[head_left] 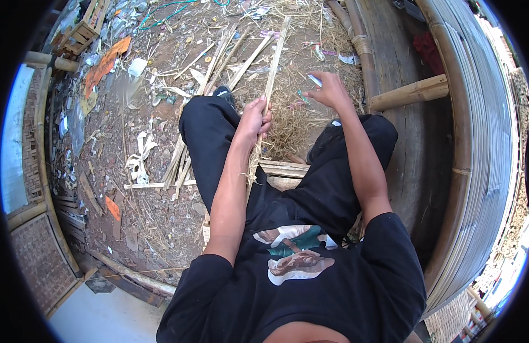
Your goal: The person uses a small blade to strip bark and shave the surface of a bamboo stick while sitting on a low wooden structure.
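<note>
My left hand [255, 119] is closed round a long pale bamboo strip [276, 57] between my knees. The strip points up and away, and frayed fibres [252, 166] hang at its near end. Farther right, over my right knee, my right hand [328, 91] is raised apart from the strip with its fingers bent. At its knuckles shows a flat, shiny, whitish-blue blade-like thing [315, 80], mostly hidden by the hand. Between my feet lies a heap of thin shavings [287, 128]. Several more split strips [219, 63] lie on the ground past my left knee.
A bamboo-framed wooden platform [401, 143] runs along my right, with a bamboo pole [410, 92] across it. Littered dirt ground [156, 120] spreads to the left, with orange scraps [107, 66] and a wooden crate [81, 28]. A woven panel [44, 257] stands at the left.
</note>
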The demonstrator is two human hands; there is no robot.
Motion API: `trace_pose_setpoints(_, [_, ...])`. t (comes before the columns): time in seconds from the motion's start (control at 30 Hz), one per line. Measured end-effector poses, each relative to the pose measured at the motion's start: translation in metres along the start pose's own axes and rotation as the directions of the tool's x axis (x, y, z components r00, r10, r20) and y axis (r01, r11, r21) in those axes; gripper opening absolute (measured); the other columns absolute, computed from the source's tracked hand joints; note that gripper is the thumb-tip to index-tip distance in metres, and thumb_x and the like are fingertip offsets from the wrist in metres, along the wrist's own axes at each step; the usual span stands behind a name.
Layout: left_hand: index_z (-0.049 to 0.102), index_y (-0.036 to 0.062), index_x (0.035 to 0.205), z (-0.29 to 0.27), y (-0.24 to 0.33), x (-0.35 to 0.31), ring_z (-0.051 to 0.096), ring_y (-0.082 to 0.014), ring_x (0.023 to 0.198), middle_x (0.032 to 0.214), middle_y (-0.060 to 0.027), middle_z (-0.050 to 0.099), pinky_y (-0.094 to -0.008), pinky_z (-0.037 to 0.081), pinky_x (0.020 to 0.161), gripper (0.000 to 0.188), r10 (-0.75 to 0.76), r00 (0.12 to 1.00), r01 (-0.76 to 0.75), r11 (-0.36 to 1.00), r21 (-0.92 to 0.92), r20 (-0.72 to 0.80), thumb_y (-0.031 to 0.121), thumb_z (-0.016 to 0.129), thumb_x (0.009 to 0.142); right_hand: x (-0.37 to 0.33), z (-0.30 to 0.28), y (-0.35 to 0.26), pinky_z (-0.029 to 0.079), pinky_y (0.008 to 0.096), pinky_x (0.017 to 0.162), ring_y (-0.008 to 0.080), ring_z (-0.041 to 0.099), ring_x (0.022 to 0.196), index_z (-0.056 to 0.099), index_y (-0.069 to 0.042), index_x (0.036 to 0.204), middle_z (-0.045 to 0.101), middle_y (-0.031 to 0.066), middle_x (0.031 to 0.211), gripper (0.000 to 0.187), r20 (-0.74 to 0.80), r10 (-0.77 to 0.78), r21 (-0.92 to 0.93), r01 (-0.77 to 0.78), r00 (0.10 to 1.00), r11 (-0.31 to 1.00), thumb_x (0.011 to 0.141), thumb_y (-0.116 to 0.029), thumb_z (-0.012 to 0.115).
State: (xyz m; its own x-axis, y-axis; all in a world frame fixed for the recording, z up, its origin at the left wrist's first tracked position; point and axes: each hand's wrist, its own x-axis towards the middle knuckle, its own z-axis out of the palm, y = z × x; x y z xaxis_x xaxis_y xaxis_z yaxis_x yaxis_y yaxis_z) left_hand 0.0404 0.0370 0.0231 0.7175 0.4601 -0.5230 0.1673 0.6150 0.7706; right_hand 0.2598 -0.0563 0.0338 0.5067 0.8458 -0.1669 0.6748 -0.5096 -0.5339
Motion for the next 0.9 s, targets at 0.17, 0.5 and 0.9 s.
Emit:
trace_pose_setpoints(0.17, [0.045,0.008,0.086,0.014,0.006,-0.005,0.026,-0.0058,0.033,0.05,0.0035,0.033,-0.0221,0.025,0.031,0.031,-0.038,0.999,0.038,0.999,0.001,0.008,0.031,0.032,0.102,0.024,0.018,0.0,0.05,0.0333,0.068,0.0198,0.065,0.075,0.058,-0.012,0.126,0.068,0.0117,0.086,0.043,-0.047,-0.001,0.397,0.02,0.999,0.918,0.084,-0.02,0.067])
trace_pose_setpoints(0.5, [0.051,0.0027,0.102,0.008,0.008,-0.01,0.04,-0.0077,0.039,0.064,-0.0031,0.051,-0.022,0.034,0.037,0.026,-0.076,0.995,0.083,0.989,-0.125,0.057,0.025,0.038,0.101,0.036,0.029,-0.037,0.043,0.0222,0.052,0.0042,0.052,0.056,0.062,-0.016,0.123,0.062,0.0012,0.067,0.032,-0.053,0.036,0.721,0.013,0.998,0.693,0.092,-0.012,0.056])
trace_pose_setpoints(0.9, [0.049,0.008,0.119,0.018,0.014,-0.028,0.023,-0.0042,0.034,0.054,0.0041,0.03,-0.0203,0.02,0.033,0.028,-0.014,0.991,0.027,0.995,-0.096,0.131,0.025,0.032,0.103,0.039,0.033,-0.038,0.049,0.0263,0.069,0.0073,0.063,0.077,0.063,-0.015,0.12,0.07,0.0143,0.098,0.029,-0.266,-0.049,0.522,0.187,0.963,0.832,0.093,-0.012,0.055])
